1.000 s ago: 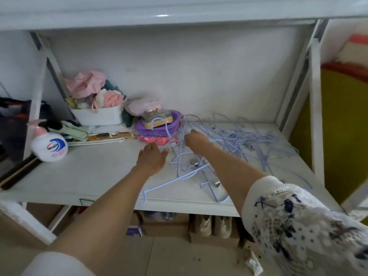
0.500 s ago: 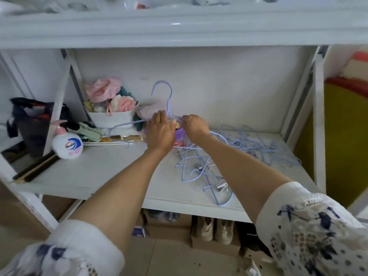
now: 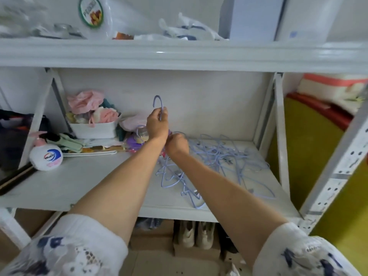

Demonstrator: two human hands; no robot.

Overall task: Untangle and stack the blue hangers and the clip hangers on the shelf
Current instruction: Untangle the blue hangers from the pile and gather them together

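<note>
Left to right on the white shelf (image 3: pixel 59 188): a soap bottle (image 3: pixel 46 156); the left hand (image 3: pixel 157 124), fingers curled around a raised blue hanger (image 3: pixel 158 104) at its hook; the right hand (image 3: pixel 177 144), gripping tangled blue hangers (image 3: pixel 219 156) lying beside it.

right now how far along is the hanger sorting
Nothing is stacked yet. The left hand grips one blue hanger hook-up; the right hand works at the tangle beneath. Most of the hanger pile lies knotted across the shelf.
</note>
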